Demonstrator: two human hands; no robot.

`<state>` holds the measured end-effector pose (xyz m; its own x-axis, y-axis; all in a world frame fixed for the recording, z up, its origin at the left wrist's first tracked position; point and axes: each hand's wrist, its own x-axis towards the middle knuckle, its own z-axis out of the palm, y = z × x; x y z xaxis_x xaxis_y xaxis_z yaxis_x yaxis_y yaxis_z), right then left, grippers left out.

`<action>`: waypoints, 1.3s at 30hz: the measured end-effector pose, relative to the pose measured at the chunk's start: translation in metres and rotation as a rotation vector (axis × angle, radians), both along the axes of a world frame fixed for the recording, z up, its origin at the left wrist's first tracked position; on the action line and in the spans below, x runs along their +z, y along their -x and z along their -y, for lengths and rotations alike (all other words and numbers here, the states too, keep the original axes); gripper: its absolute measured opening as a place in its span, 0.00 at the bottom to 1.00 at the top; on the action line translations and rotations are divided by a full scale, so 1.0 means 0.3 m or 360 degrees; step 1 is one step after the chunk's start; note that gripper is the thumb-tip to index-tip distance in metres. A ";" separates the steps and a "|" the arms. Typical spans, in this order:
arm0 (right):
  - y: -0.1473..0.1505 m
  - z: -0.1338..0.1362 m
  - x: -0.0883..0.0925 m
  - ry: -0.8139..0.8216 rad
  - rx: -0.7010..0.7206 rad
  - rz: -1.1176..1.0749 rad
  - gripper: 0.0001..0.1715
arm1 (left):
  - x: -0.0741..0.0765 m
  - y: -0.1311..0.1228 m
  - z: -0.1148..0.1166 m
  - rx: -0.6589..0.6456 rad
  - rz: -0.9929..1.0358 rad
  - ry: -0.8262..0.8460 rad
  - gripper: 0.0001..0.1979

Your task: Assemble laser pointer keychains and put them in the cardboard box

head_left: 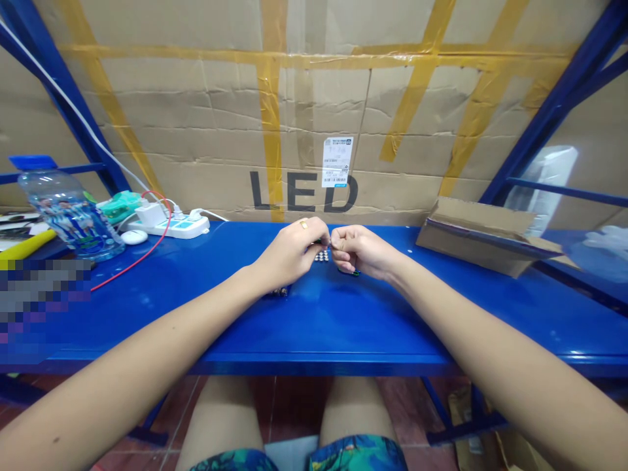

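My left hand point(299, 248), with a ring on one finger, is over the middle of the blue table point(304, 327). Its fingers bend toward the thumb, and whatever they pinch is too small to make out. Close beside it, my right hand point(360, 252) is closed, thumb against the curled fingers, its hold hidden too. Between and below the hands lie several small silver pieces point(321, 256). A cluster of small dark pieces point(279, 292) sits by my left wrist. Under my right hand shows the edge of a dark, green-rimmed item point(349, 272).
At left stand a water bottle point(73, 212) with a blue cap and a white power strip point(184, 226) with plugs and a red cable point(142, 265). An open cardboard box point(475, 239) is at right. A large taped carton point(220, 131) backs the table.
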<state>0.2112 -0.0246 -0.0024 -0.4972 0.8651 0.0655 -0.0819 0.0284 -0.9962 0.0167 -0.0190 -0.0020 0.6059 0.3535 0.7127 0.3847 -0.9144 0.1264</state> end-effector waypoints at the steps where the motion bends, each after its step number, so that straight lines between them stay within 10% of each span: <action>1: 0.000 0.001 0.001 -0.0008 -0.0004 0.0002 0.12 | -0.001 -0.002 0.002 0.0032 0.0008 0.0002 0.06; 15: 0.013 0.003 -0.007 -0.0678 -0.0336 0.0495 0.10 | -0.013 0.004 0.000 0.0322 -0.0301 0.0152 0.09; 31: 0.006 0.016 0.019 0.0208 -0.0001 0.0074 0.13 | -0.041 0.001 -0.006 0.0224 -0.0482 -0.0634 0.14; 39: -0.009 0.007 0.013 -0.0410 -0.0156 0.0377 0.12 | -0.039 -0.010 0.004 0.0269 -0.0123 -0.0037 0.04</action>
<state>0.2141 -0.0268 0.0013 -0.4403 0.8796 0.1805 0.1660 0.2773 -0.9463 0.0198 -0.0203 -0.0136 0.5925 0.4385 0.6758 0.5407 -0.8383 0.0700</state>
